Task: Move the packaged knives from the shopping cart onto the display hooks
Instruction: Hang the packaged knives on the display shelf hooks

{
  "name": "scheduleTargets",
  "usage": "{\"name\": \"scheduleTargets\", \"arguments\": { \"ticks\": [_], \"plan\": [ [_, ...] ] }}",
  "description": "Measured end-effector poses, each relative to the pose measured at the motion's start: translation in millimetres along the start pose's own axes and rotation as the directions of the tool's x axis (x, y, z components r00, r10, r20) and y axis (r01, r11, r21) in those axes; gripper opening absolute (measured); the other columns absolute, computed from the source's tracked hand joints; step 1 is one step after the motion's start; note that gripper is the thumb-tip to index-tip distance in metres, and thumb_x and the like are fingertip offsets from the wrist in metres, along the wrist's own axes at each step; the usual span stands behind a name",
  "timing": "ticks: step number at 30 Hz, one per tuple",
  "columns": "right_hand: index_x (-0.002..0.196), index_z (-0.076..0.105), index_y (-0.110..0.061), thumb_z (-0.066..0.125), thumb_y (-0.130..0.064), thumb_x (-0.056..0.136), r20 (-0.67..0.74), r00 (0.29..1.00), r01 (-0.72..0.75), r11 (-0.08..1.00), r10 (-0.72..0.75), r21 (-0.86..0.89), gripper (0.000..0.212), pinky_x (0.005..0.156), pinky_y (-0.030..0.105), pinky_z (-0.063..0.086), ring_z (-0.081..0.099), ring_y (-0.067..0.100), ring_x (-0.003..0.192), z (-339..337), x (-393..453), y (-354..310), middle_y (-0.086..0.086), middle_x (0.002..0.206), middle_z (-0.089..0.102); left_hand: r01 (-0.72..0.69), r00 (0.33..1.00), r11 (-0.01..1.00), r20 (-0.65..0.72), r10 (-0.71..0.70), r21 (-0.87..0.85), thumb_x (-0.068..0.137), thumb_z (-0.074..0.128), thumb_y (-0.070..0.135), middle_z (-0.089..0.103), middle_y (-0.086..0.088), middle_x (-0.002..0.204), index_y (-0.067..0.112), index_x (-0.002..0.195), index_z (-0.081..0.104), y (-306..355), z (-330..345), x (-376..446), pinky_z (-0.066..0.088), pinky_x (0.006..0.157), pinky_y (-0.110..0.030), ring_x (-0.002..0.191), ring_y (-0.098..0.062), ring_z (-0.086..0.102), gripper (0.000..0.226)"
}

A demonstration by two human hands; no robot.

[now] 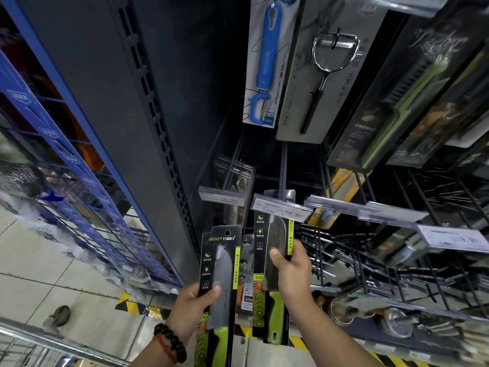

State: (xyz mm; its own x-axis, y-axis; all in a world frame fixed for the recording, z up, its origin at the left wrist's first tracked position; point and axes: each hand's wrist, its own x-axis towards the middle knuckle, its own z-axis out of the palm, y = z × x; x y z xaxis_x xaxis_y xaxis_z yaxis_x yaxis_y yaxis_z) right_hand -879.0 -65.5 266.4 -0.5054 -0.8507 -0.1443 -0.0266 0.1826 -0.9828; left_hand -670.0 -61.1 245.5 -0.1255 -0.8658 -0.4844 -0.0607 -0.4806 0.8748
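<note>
My left hand (194, 305) grips a packaged knife (221, 274) with a black card, a grey blade and a green handle; it is upright, below the hooks, its hang hole free. My right hand (289, 271) grips a second, identical packaged knife (270, 245). Its top is up at the display hook (283, 165) behind the price tag (281, 209) reading 15.00. Whether that card is threaded on the hook is hidden by the tag. The metal rim of the shopping cart (39, 337) shows at the bottom left.
Peelers on cards (264, 62) (321, 75) hang above. More black wire hooks (397, 247) with price tags stick out to the right. A dark shelf upright (148, 102) and blue racking (60, 133) stand to the left. Yellow-black floor tape (127, 303) runs along the shelf base.
</note>
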Motion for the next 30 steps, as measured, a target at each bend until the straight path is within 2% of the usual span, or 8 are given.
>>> {"name": "scheduleTargets", "arguments": {
  "ticks": [5, 10, 14, 16, 23, 26, 28, 30],
  "plan": [
    [0.095, 0.059, -0.021, 0.064, -0.019, 0.091, 0.069, 0.992, -0.101, 0.995, 0.102, -0.024, 0.007, 0.08, 0.055, 0.056, 0.067, 0.03, 0.09, 4, 18, 2, 0.009, 0.097, 0.068, -0.002, 1.0, 1.0, 0.006, 0.002, 0.011, 0.086, 0.068, 0.02, 0.06, 0.006, 0.061, 0.009, 0.072, 0.06, -1, 0, 0, 0.043, 0.069, -0.029, 0.073, -0.016, 0.059, 0.019],
    [0.105, 0.054, -0.014, 0.057, -0.014, 0.097, 0.164, 0.976, -0.134, 0.989, 0.142, -0.06, 0.009, 0.071, 0.02, 0.049, 0.064, 0.012, 0.091, 8, 48, -9, 0.0, 0.1, 0.065, -0.016, 1.0, 1.0, 0.025, 0.015, 0.025, 0.085, 0.069, 0.021, 0.075, -0.001, 0.083, 0.008, 0.084, 0.072, -1, 1, -1, 0.048, 0.076, -0.031, 0.088, -0.019, 0.067, 0.013],
    [0.108, 0.058, -0.009, 0.058, -0.021, 0.097, 0.164, 0.959, -0.223, 0.973, 0.231, -0.061, 0.016, 0.092, 0.039, 0.05, 0.064, 0.03, 0.1, 16, 76, -16, 0.013, 0.112, 0.067, -0.019, 1.0, 0.999, 0.006, 0.018, 0.048, 0.085, 0.071, 0.015, 0.075, 0.009, 0.089, 0.02, 0.09, 0.074, -4, 2, 0, 0.049, 0.08, -0.023, 0.095, -0.008, 0.067, 0.008],
    [0.118, 0.06, -0.007, 0.057, -0.016, 0.098, 0.14, 0.961, -0.236, 0.971, 0.24, -0.042, 0.023, 0.097, 0.035, 0.045, 0.06, 0.026, 0.108, 20, 87, -25, 0.008, 0.115, 0.064, -0.026, 1.0, 0.998, -0.009, 0.027, 0.06, 0.085, 0.07, 0.013, 0.074, 0.015, 0.089, 0.024, 0.088, 0.073, -4, 4, -1, 0.048, 0.076, -0.02, 0.094, -0.003, 0.066, 0.012],
    [0.12, 0.058, -0.005, 0.048, -0.024, 0.102, 0.133, 0.945, -0.283, 0.951, 0.299, -0.124, 0.028, 0.087, 0.03, 0.038, 0.052, 0.013, 0.079, 19, 113, -31, 0.008, 0.114, 0.06, -0.043, 0.999, 0.995, 0.0, 0.043, 0.093, 0.085, 0.071, 0.016, 0.075, 0.006, 0.088, 0.025, 0.087, 0.072, -2, 8, -4, 0.053, 0.075, -0.023, 0.087, -0.01, 0.068, 0.01],
    [0.097, 0.058, -0.017, 0.05, -0.023, 0.101, 0.132, 0.946, -0.285, 0.953, 0.297, -0.101, 0.011, 0.076, 0.027, 0.043, 0.05, 0.011, 0.076, 13, 116, -33, 0.015, 0.127, 0.059, -0.053, 0.998, 0.994, 0.021, 0.051, 0.097, 0.086, 0.07, 0.016, 0.074, 0.009, 0.092, 0.028, 0.09, 0.071, -1, 10, -4, 0.05, 0.073, -0.018, 0.09, -0.006, 0.067, 0.012],
    [0.098, 0.056, -0.013, 0.047, -0.014, 0.102, 0.079, 0.956, -0.28, 0.958, 0.283, -0.057, 0.01, 0.066, 0.025, 0.042, 0.053, 0.019, 0.082, 7, 116, -35, 0.018, 0.134, 0.054, -0.053, 0.998, 0.991, 0.034, 0.05, 0.121, 0.087, 0.07, 0.018, 0.072, 0.01, 0.096, 0.029, 0.092, 0.07, 0, 12, -3, 0.05, 0.077, -0.019, 0.094, -0.006, 0.066, 0.012],
    [0.123, 0.052, -0.007, 0.045, -0.009, 0.102, 0.022, 0.961, -0.272, 0.96, 0.274, -0.065, 0.022, 0.076, 0.027, 0.042, 0.052, 0.026, 0.104, -3, 114, -30, 0.011, 0.132, 0.051, -0.058, 0.998, 0.989, 0.047, 0.052, 0.136, 0.087, 0.069, 0.018, 0.072, 0.01, 0.097, 0.03, 0.092, 0.069, 0, 14, -1, 0.051, 0.081, -0.022, 0.096, -0.005, 0.066, 0.013]
  ]
}}
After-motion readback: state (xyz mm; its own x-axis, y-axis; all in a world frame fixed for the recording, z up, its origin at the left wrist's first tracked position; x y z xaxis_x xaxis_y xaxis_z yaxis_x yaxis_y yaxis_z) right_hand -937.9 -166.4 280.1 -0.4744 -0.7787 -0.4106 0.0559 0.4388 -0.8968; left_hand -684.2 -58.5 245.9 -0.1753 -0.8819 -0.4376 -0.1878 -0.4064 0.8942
